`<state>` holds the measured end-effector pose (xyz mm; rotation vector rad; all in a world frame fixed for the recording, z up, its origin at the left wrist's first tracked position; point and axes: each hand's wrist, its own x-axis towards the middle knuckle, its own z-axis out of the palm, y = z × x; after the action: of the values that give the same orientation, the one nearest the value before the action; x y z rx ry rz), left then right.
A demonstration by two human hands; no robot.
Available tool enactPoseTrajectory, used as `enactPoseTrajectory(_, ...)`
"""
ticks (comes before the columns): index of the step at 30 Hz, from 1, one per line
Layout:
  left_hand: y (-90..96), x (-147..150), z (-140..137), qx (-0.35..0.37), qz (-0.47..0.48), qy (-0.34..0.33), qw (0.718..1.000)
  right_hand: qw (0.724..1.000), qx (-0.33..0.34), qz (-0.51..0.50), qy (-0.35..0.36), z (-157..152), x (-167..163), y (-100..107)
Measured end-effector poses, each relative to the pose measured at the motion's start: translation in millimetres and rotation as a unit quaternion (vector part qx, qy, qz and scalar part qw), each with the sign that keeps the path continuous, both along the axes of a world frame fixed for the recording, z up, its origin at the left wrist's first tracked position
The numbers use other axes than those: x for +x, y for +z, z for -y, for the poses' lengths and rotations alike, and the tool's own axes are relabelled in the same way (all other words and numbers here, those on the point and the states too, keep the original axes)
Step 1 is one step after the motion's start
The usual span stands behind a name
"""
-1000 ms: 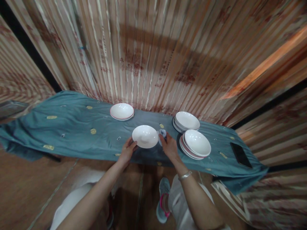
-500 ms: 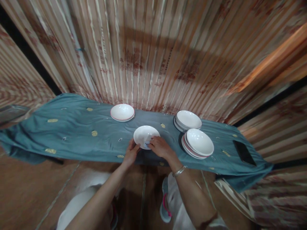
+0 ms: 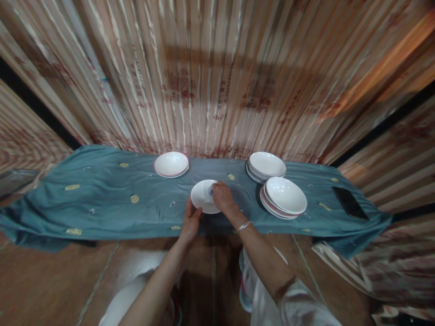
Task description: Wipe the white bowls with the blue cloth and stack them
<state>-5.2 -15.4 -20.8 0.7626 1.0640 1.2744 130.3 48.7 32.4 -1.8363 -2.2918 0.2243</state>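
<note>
Left hand (image 3: 192,219) is gripping the near-left rim of a white bowl (image 3: 203,202). Right hand (image 3: 223,198) is pinching a small bluish cloth (image 3: 210,190) at the bowl's inside, hiding its right rim. Bowl is sitting on or just above the teal tablecloth (image 3: 108,203), front middle; cannot tell which. Wiping appears to be the step in hand; next move probably calls for steadying the rim while working the cloth around. Near stack (image 3: 284,199), red-banded, is standing to the right, perhaps limiting sideways room. Dark slab (image 3: 350,203), phone-like, is lying farther right. Far stack (image 3: 267,165) is standing behind; red-rimmed bowls (image 3: 171,164) are resting back left, before the striped curtain (image 3: 204,95).
</note>
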Motion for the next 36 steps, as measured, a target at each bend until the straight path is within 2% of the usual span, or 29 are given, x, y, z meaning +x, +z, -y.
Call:
enactPoseTrajectory(3,-3.1,-2,0,0.008,-0.022,-0.01,1.0,0.998,-0.009,-0.055,0.0,-2,-7,-4)
enactPoseTrajectory(5,-5.8,-3,-1,0.009,-0.044,-0.019,0.999,0.992,-0.027,-0.118,0.027,-3,-11,-7)
enactPoseTrajectory(11,-5.6,-4,-1,0.014,-0.017,-0.017,1.0,0.946,-0.1,-0.28,0.131,-7,-10,-9)
enactPoseTrajectory(13,-2.4,-3,0,0.003,-0.006,-0.016,1.0,0.93,-0.12,-0.313,0.153,-5,-5,-8)
enactPoseTrajectory(16,1.9,-3,-1,-0.002,0.003,-0.021,1.0,0.92,-0.14,-0.324,0.17,-2,3,-4)
enactPoseTrajectory(19,3.6,-4,-1,0.009,-0.003,-0.026,1.0,0.926,-0.144,-0.3,0.178,3,12,1)
enactPoseTrajectory(22,3.7,-4,-2,0.02,-0.022,-0.025,0.999,0.947,-0.122,-0.236,0.18,10,20,6)
enactPoseTrajectory(27,7.1,-4,-2,0.015,-0.02,-0.023,0.999,0.991,-0.065,-0.083,0.083,23,26,9)
enactPoseTrajectory(36,11.3,-2,-1,-0.009,0.017,-0.013,1.0,1.0,-0.013,-0.014,-0.007,13,17,16)
